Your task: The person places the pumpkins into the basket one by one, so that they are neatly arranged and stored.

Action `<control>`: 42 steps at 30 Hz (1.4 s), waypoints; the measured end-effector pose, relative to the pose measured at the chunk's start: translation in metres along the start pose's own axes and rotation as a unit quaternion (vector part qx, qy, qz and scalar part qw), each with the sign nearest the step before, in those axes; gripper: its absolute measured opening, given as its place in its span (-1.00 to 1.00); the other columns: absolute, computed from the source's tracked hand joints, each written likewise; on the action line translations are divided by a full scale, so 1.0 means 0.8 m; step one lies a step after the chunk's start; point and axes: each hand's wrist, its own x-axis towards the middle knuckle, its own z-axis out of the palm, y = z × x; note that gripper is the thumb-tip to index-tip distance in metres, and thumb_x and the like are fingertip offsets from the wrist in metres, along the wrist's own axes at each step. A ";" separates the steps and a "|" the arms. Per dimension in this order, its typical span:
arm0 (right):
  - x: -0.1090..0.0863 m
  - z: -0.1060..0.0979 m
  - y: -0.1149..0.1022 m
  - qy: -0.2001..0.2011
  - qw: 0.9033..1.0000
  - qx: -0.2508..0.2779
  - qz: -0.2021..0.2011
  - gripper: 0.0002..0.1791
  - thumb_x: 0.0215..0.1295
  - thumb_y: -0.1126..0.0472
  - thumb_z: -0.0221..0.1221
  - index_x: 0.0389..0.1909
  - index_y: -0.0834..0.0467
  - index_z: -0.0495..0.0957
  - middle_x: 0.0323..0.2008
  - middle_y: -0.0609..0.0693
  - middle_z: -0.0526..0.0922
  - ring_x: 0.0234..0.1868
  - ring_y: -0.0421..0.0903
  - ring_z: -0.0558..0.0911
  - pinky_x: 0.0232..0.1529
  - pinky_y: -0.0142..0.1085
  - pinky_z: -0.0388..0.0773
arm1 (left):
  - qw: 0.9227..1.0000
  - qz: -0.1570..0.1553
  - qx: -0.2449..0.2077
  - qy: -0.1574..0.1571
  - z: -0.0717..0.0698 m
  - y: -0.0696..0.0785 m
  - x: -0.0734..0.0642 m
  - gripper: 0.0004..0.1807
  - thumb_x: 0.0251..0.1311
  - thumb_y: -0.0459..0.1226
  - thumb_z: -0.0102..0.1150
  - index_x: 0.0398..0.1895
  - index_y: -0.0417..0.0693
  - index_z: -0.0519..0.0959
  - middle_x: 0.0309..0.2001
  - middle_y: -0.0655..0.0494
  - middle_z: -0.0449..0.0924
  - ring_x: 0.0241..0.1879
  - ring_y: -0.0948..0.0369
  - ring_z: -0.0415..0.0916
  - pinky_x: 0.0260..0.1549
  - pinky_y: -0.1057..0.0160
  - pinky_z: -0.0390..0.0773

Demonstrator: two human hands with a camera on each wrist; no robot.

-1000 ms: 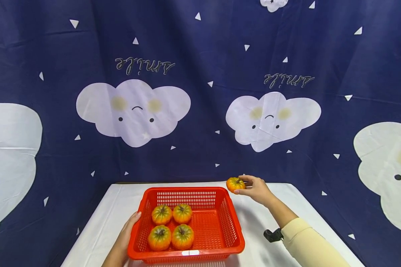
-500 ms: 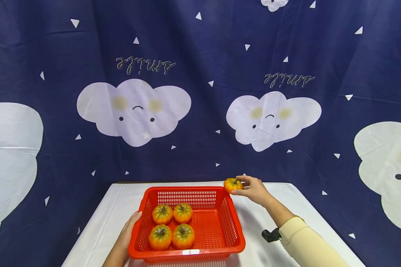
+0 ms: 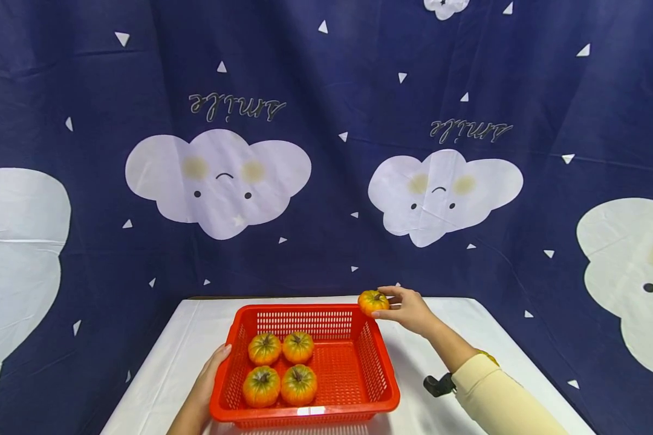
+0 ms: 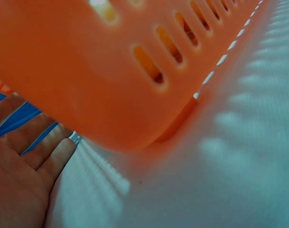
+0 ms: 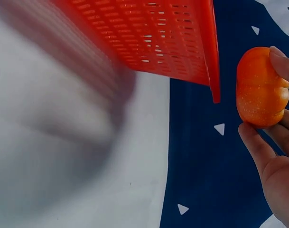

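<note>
In the head view, my right hand [image 3: 408,311] pinches a small orange-and-green pumpkin [image 3: 373,302] between thumb and fingers, over the far right corner of the red basket [image 3: 387,362]. The right wrist view shows this pumpkin [image 5: 260,88] beside the basket's rim, its stem turned towards the palm. Inside the basket, several more pumpkins [image 3: 298,385] sit stem up in two rows on the left half. My left hand [image 3: 204,383] rests at the basket's left side. Its fingers [image 4: 28,137] look straight in the left wrist view, close to the basket wall.
A white cloth covers the table [image 3: 163,362], which ends at a dark blue curtain [image 3: 326,260] with clouds. A black wrist camera [image 3: 438,385] hangs below the right sleeve [image 3: 500,393]. A yellow-green edge [image 3: 490,357] peeks out behind that sleeve.
My right hand has moved slowly left with the pumpkin, from beside the basket to over its far right corner. The left hand, the basket and the pumpkins in it stay put.
</note>
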 end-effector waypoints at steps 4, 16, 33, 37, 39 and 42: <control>-0.001 0.004 -0.004 -0.010 1.000 0.003 -0.002 -0.21 0.09 0.04 0.63 0.29 0.29 0.60 0.11 0.17 0.70 0.04 0.16 0.71 -0.03 -0.07 0.70 | 1.000 -0.005 -0.009 -0.012 -0.001 -0.001 -0.001 -0.22 0.64 0.14 -0.23 0.66 -0.13 0.00 0.55 -0.34 0.13 0.43 -0.16 0.22 0.23 -0.15 0.47; 0.002 0.023 -0.010 -0.042 0.998 0.015 -0.047 -0.26 0.11 0.12 0.61 0.29 0.30 0.59 0.13 0.19 0.68 0.03 0.16 0.71 0.01 0.00 0.69 | 1.000 -0.006 0.018 0.011 0.000 0.005 0.000 -0.17 0.63 0.15 -0.21 0.67 -0.20 -0.06 0.57 -0.37 0.06 0.46 -0.22 0.18 0.23 -0.17 0.47; 0.010 0.057 -0.023 -0.145 0.982 -0.037 -0.113 -0.29 0.15 0.10 0.59 0.30 0.25 0.60 0.14 0.07 0.69 0.09 0.01 0.70 0.12 -0.08 0.63 | 1.000 0.001 -0.005 0.016 0.004 0.002 0.002 -0.20 0.63 0.12 -0.20 0.67 -0.17 -0.05 0.55 -0.34 0.14 0.43 -0.14 0.25 0.25 -0.09 0.47; 0.014 0.063 -0.029 -0.167 0.975 -0.072 -0.125 -0.27 0.11 0.11 0.58 0.30 0.24 0.60 0.15 0.03 0.69 0.07 -0.04 0.68 0.10 -0.13 0.64 | 1.000 0.017 0.000 0.021 0.004 0.003 0.002 -0.23 0.65 0.06 -0.22 0.67 -0.23 -0.06 0.54 -0.37 0.13 0.43 -0.14 0.24 0.25 -0.01 0.45; 0.016 0.067 -0.033 -0.183 0.972 -0.083 -0.122 -0.27 0.12 0.10 0.58 0.31 0.24 0.60 0.16 0.01 0.69 0.07 -0.06 0.67 0.09 -0.15 0.64 | 0.999 0.027 0.003 0.022 0.004 0.003 0.002 -0.25 0.66 0.01 -0.25 0.66 -0.27 -0.07 0.53 -0.39 0.13 0.42 -0.13 0.23 0.24 0.03 0.44; 0.017 0.074 -0.038 -0.198 0.968 -0.100 -0.117 -0.26 0.10 0.04 0.60 0.28 0.26 0.62 0.14 0.01 0.70 0.04 -0.08 0.68 0.08 -0.13 0.65 | 1.000 0.024 -0.004 0.018 0.004 0.001 0.001 -0.24 0.66 0.02 -0.25 0.66 -0.27 -0.07 0.53 -0.39 0.13 0.43 -0.14 0.22 0.27 -0.01 0.41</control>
